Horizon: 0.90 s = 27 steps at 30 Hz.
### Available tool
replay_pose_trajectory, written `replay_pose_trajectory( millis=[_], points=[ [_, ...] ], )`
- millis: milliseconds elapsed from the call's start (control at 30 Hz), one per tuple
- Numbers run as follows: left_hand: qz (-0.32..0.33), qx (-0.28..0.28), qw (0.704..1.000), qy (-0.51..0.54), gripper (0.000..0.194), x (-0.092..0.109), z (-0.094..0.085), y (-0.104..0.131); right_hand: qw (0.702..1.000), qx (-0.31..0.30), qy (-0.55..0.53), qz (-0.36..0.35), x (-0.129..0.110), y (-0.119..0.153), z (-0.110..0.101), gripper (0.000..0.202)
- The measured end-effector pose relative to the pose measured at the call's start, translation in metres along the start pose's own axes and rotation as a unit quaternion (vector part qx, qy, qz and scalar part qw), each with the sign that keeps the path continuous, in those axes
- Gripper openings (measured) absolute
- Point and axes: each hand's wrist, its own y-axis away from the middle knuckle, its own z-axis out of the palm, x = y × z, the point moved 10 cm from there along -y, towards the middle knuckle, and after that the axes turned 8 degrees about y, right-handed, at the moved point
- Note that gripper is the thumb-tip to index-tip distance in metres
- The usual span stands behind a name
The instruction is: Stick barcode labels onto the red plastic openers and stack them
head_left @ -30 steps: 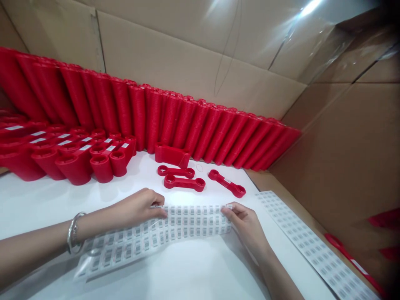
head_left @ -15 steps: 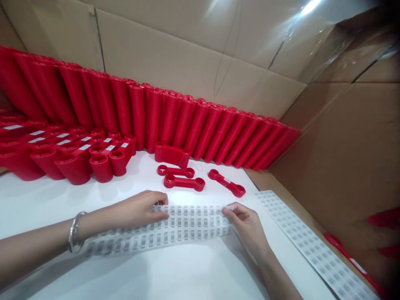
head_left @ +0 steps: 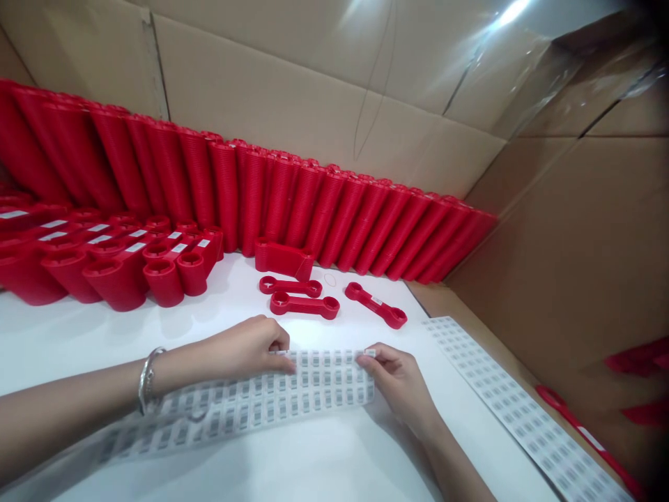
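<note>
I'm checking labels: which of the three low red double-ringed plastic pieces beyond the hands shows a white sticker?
The rightmost, slanted red double-ringed plastic piece: it bears a white sticker mid-length; the other two show none.

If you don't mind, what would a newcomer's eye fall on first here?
Probably the long row of tall, ridged red stacks, standing along the back of the glossy white table. Next, in the foreground, the left hand and right hand, holding a long white sheet of small printed labels.
</note>
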Motion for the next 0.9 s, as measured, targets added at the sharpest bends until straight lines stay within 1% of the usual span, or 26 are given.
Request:
replay_pose_trajectory(
  millis=[100, 200, 300, 400, 467, 533, 600, 700, 733, 800, 900],
  points=[
    [-0.009, -0.005, 1.000, -0.022, 0.033, -0.008, -0.009, 0.006, 1.000, 0.019, -0.010, 0.013, 0.001, 0.002, -0.008, 0.030],
    [-0.040, -0.002, 0.999, -0.031, 0.028, -0.028, -0.024, 0.017, 0.999, 0.038, -0.023, 0.027, 0.004, 0.004, -0.016, 0.030],
    [-0.070, 0.015, 0.997, -0.028, 0.029, -0.044, -0.038, 0.027, 0.998, 0.062, -0.019, 0.020, 0.003, 0.004, -0.022, 0.028],
    [-0.085, -0.010, 0.996, -0.008, 0.032, -0.048, -0.034, 0.032, 0.997, 0.079, 0.008, 0.005, -0.001, 0.003, -0.025, 0.026],
    [-0.081, -0.032, 0.996, 0.010, 0.033, -0.046, -0.028, 0.031, 0.995, 0.094, 0.018, 0.002, -0.002, 0.003, -0.028, 0.027],
    [-0.074, -0.038, 0.996, 0.017, 0.032, -0.045, -0.028, 0.030, 0.994, 0.105, 0.028, 0.005, -0.002, 0.004, -0.031, 0.028],
    [-0.073, -0.024, 0.997, 0.008, 0.028, -0.049, -0.034, 0.029, 0.993, 0.111, 0.045, 0.012, 0.000, 0.005, -0.036, 0.030],
    [-0.083, 0.033, 0.996, -0.030, 0.027, -0.060, -0.054, 0.034, 0.988, 0.133, 0.075, 0.021, 0.001, 0.006, -0.045, 0.031],
    [-0.089, 0.044, 0.994, -0.039, 0.027, -0.064, -0.058, 0.036, 0.987, 0.137, 0.083, 0.022, 0.001, 0.006, -0.047, 0.031],
    [-0.098, 0.037, 0.994, -0.039, 0.029, -0.069, -0.060, 0.041, 0.985, 0.139, 0.095, 0.024, 0.002, 0.006, -0.049, 0.030],
    [-0.096, 0.000, 0.995, -0.016, 0.031, -0.071, -0.052, 0.044, 0.984, 0.140, 0.107, 0.032, 0.004, 0.005, -0.049, 0.029]
  ],
)
